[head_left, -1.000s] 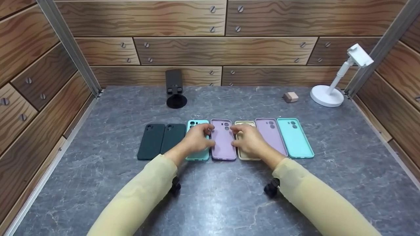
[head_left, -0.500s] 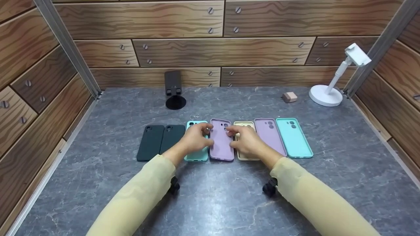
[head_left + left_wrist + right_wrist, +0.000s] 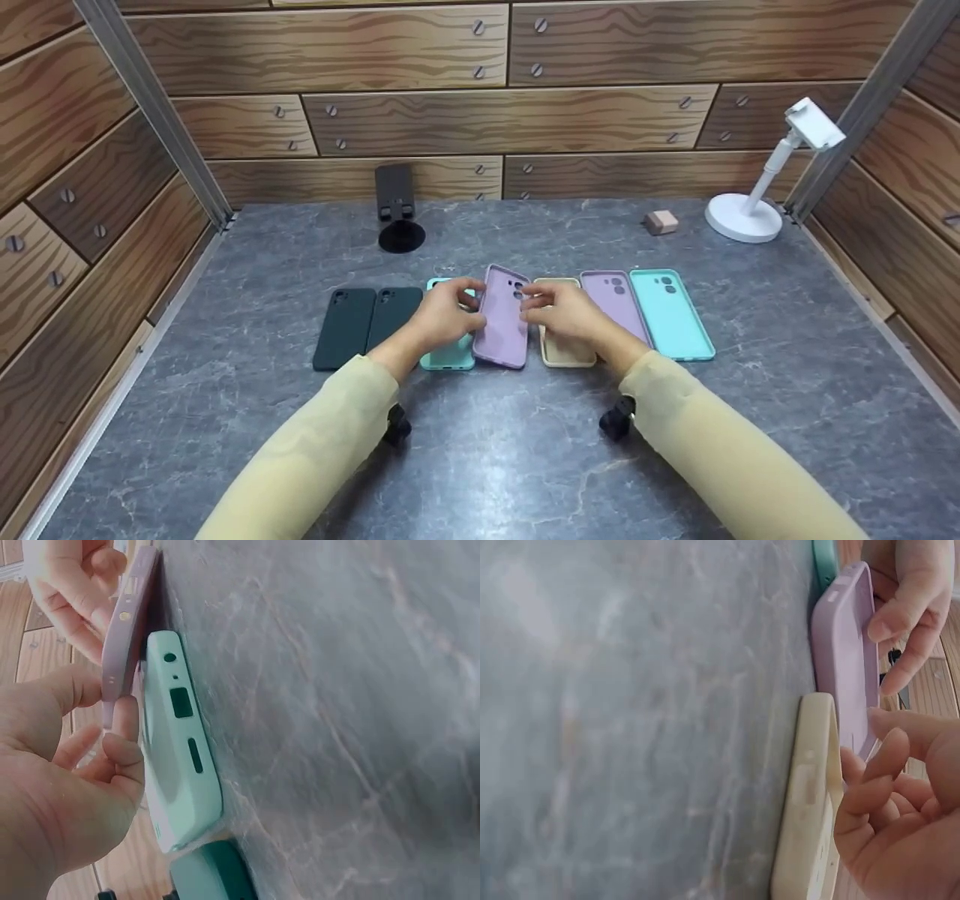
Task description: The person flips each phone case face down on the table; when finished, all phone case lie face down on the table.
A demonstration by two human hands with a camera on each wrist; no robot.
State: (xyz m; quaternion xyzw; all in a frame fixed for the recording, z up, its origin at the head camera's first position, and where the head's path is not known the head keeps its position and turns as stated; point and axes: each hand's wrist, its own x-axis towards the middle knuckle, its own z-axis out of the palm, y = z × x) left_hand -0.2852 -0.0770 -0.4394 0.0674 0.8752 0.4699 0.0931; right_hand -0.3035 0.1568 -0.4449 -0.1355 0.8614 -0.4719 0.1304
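Note:
In the head view, a purple phone case [image 3: 501,322] stands tilted between both hands, turned slightly, its hollow side up. My left hand [image 3: 448,315] pinches its left edge with thumb and fingers over a teal phone case [image 3: 450,355], partly hiding that one. At the right edge, my right hand [image 3: 566,309] holds the purple case with thumb and fingertips, above a cream phone case [image 3: 568,354]. The left wrist view shows the purple case [image 3: 127,622] raised on its side beside the teal case [image 3: 184,742]. In the right wrist view, the right thumb touches the purple rim [image 3: 873,652].
Two dark green phone cases [image 3: 343,330] lie at the row's left end. To the right are another purple case [image 3: 616,304] and a teal case [image 3: 673,315]. Behind stand a black phone stand [image 3: 396,202], a small pinkish block [image 3: 661,222] and a white phone stand [image 3: 744,217].
The middle purple case, earlier flat in the row, is now tilted up and turned, leaning toward the left. My right hand has shifted slightly left with it; the left hand stays nearly in place.

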